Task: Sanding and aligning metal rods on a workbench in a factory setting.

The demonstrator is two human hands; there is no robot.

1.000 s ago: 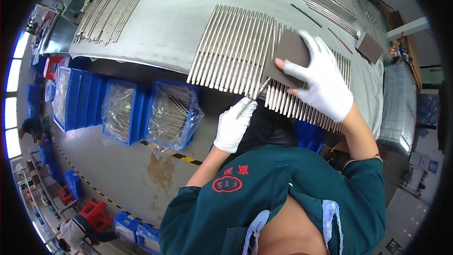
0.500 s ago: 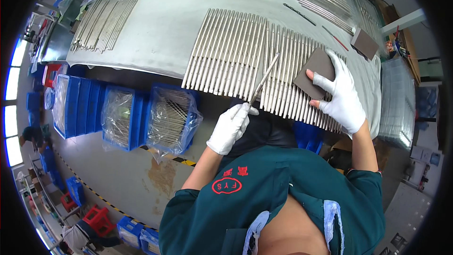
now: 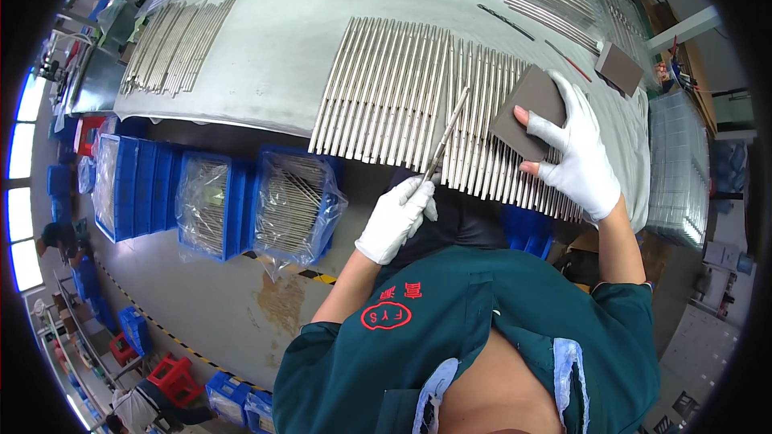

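My left hand [image 3: 397, 221], in a white glove, is closed round the near end of a thin metal rod [image 3: 452, 130]. The rod slants up and away over a row of similar silver rods [image 3: 386, 88], laid side by side on the table. My right hand [image 3: 585, 157], in a white glove with bare fingertips showing, grips a flat grey-brown sanding block [image 3: 527, 112]. Beneath the block lies the right part of the row [image 3: 490, 145], partly covered by it. Whether the block touches those rods I cannot tell.
A second group of rods [image 3: 178, 47] lies at the table's far left. Another grey-brown block [image 3: 619, 69], a drill bit [image 3: 505, 22] and a thin red stick [image 3: 568, 60] are at the right. Blue crates [image 3: 248, 213] with bagged rods stand below the table's left edge.
The sanding block in my right hand has shifted slightly left and away from me. The tip of the rod in my left hand has moved a little left.
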